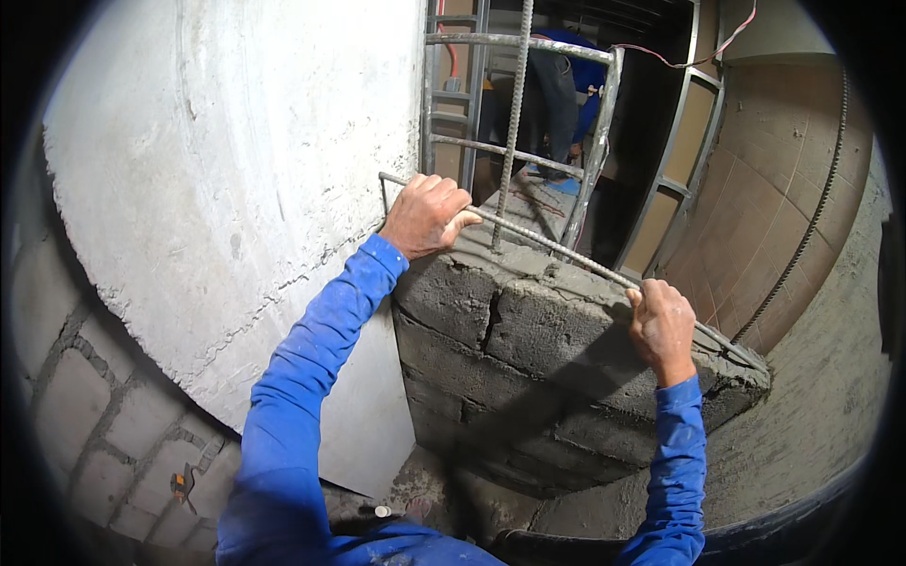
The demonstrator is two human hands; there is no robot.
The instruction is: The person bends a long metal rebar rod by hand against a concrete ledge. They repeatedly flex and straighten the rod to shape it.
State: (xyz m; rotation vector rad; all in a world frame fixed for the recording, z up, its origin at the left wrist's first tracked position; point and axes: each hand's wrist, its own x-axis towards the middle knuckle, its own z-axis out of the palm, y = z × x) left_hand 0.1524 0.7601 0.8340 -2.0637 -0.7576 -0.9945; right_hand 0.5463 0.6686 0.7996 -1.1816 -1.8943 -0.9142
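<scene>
A long ribbed steel rebar runs slantwise along the top of a grey concrete-block wall. Its left end is bent down in a short hook beside the white wall slab. My left hand is closed round the bar near that hook. Farther right, my right hand grips the same bar, with the thumb on top. Beyond my right hand the bar reaches the wall's right end. An upright rebar rises from the mortar on the wall top, between my hands and behind the bar.
A large pale concrete slab stands at left. Behind the block wall are a metal scaffold frame and a bending person in dark trousers. Another upright rebar stands at right by a tiled surface. An orange-and-black tool lies lower left.
</scene>
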